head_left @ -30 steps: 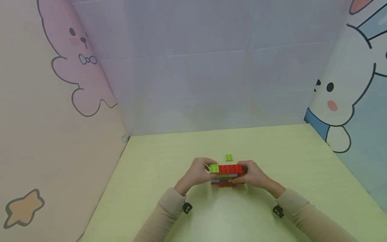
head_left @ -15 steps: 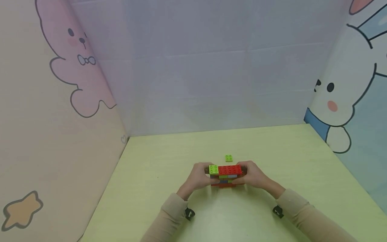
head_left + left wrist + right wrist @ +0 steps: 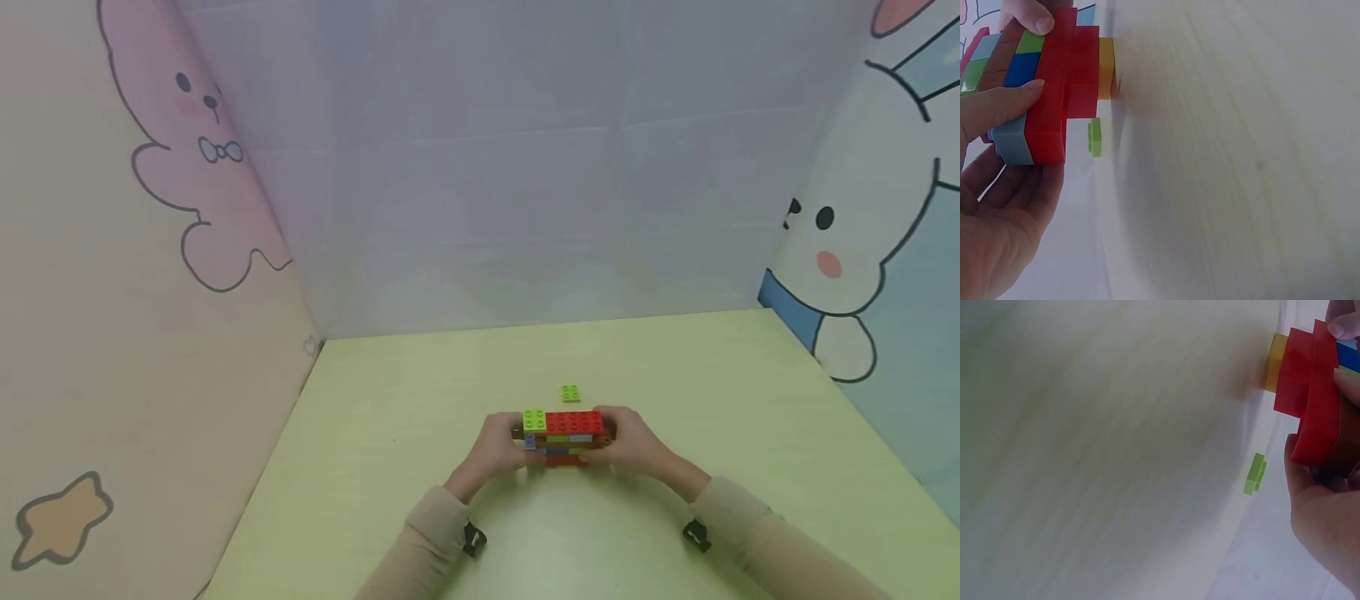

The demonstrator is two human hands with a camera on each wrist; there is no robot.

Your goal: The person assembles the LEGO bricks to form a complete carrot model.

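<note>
Both hands hold one block of stacked toy bricks point(image 3: 573, 422) at the middle of the table. Its top layer is red, with a lime-green piece point(image 3: 534, 419) at the left end. Under that come brown, blue, green and light-blue bricks point(image 3: 1011, 140), then red layers point(image 3: 1047, 100) and a small yellow-orange brick point(image 3: 1106, 62) at the bottom. My left hand point(image 3: 497, 447) grips the left end, thumb on the near side, fingers behind. My right hand point(image 3: 636, 443) grips the right end the same way. The yellow-orange brick is close over the tabletop in the wrist views.
A loose lime-green brick point(image 3: 571, 393) with studs up lies on the pale yellow-green table point(image 3: 420, 375), just behind the held block. Walls printed with cartoon animals stand along the table's left and right sides, and a plain pale wall point(image 3: 480, 208) at the back.
My left hand has shifted down and nearer on the block's left end, uncovering a light-blue brick there. My right hand keeps its grip, slightly lower. The loose green brick has stayed put.
</note>
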